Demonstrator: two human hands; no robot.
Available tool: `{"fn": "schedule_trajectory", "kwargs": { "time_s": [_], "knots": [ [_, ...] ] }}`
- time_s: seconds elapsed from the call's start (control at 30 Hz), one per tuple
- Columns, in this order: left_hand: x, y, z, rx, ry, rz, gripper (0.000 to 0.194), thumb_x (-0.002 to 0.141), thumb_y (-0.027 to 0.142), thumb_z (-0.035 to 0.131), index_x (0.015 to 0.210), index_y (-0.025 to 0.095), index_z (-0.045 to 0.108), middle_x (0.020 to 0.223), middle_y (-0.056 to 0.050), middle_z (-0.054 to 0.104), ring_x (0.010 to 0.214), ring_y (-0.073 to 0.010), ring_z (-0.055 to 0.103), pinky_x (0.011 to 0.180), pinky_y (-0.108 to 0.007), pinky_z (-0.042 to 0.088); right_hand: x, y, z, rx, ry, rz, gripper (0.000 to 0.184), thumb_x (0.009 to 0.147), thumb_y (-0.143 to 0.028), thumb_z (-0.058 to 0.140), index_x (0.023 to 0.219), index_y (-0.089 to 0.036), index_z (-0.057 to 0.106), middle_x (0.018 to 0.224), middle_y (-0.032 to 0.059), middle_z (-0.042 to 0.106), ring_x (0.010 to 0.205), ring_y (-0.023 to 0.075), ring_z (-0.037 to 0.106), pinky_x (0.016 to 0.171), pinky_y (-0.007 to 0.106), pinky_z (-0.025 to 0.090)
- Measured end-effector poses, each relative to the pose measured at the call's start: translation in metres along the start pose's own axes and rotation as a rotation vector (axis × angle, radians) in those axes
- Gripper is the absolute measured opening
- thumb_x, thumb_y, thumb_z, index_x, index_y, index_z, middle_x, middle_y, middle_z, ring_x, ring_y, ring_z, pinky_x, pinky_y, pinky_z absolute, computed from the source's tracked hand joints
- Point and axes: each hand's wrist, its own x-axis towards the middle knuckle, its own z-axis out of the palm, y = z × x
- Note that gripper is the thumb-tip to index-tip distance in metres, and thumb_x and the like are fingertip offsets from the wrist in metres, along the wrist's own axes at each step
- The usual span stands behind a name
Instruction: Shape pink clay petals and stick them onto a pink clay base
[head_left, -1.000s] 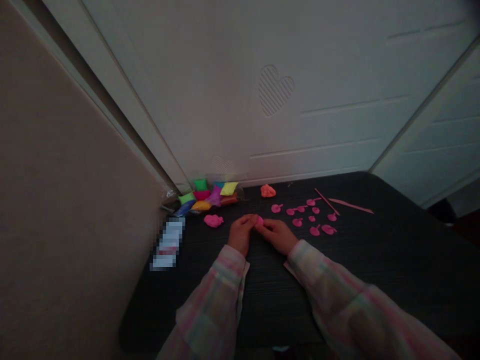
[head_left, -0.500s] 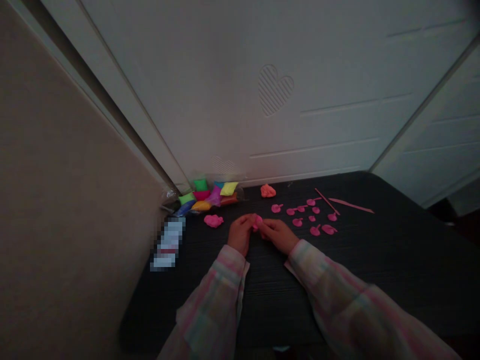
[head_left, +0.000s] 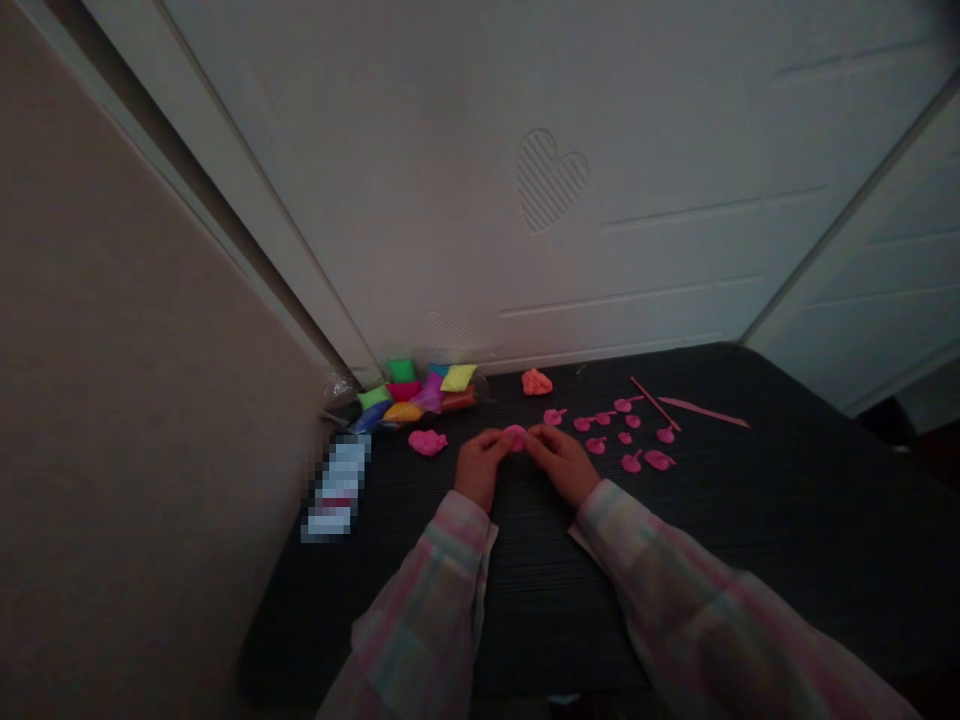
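Note:
Between my two hands is a small piece of pink modelling clay [head_left: 516,438], roundish and flattened. My left hand [head_left: 478,468] pinches its left side with thumb and forefinger. On the other side, my right hand [head_left: 561,464] grips it the same way, fingers closed. A larger pink clay lump [head_left: 427,442] lies on the table to the left of my hands. Several small pink clay pieces [head_left: 631,461], flat and round with thin tails, are scattered to the right. An orange clay lump [head_left: 536,382] sits behind my hands near the wall panel.
Clear wrapping with several coloured clay packets [head_left: 431,393] stands at the back left of the black table [head_left: 547,600]. A blurred-out pale item [head_left: 339,488] lies at the left edge. A thin stick [head_left: 655,403] and a flat pointed tool [head_left: 705,411] lie at the back right.
The pink clay between my fingers now shows as a flatter, rounder face. My right fingers have shifted up slightly; both hands stay in nearly the same place.

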Motion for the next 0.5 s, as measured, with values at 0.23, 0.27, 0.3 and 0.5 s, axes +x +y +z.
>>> {"fn": "schedule_trajectory", "kwargs": {
  "time_s": [0.23,0.27,0.3,0.5],
  "knots": [
    [-0.001,0.002,-0.0011,0.302,-0.065,0.115,0.019,0.06,0.033,0.055,0.061,0.014,0.062,0.06,0.0,0.056,0.063,-0.0115,0.049,0.064,-0.023,0.035,0.0031,-0.0035,-0.0016,0.128,0.023,0.043,0.024,0.064,-0.036,0.051,0.075,-0.016,0.056,0.067,0.0007,0.055,0.061,0.0107,0.048,0.059,0.024,0.036],
    [-0.0011,0.0025,-0.0009,0.331,-0.065,0.114,0.021,0.061,0.034,0.055,0.062,0.014,0.062,0.061,0.0,0.057,0.063,-0.0118,0.049,0.063,-0.023,0.035,0.003,-0.0043,-0.0017,0.13,0.024,0.038,0.023,0.064,-0.036,0.051,0.073,-0.015,0.057,0.068,0.0012,0.056,0.063,0.0113,0.049,0.061,0.024,0.036],
    [-0.0014,0.0032,-0.0005,0.353,-0.065,0.113,0.022,0.061,0.034,0.054,0.063,0.014,0.062,0.062,0.0,0.057,0.063,-0.0119,0.049,0.062,-0.023,0.035,0.0027,-0.005,-0.0018,0.133,0.033,0.038,0.023,0.063,-0.036,0.052,0.071,-0.015,0.058,0.067,0.0012,0.057,0.064,0.0116,0.049,0.061,0.025,0.036],
    [-0.0049,0.0084,0.0032,0.372,-0.083,0.066,0.028,0.063,0.037,0.051,0.071,0.014,0.063,0.062,-0.001,0.059,0.06,-0.0116,0.048,0.059,-0.023,0.036,0.0018,-0.0043,-0.0021,0.205,0.059,0.085,0.02,0.062,-0.034,0.054,0.069,-0.016,0.06,0.062,-0.0009,0.057,0.056,0.0094,0.047,0.053,0.023,0.035]
  ]
}}
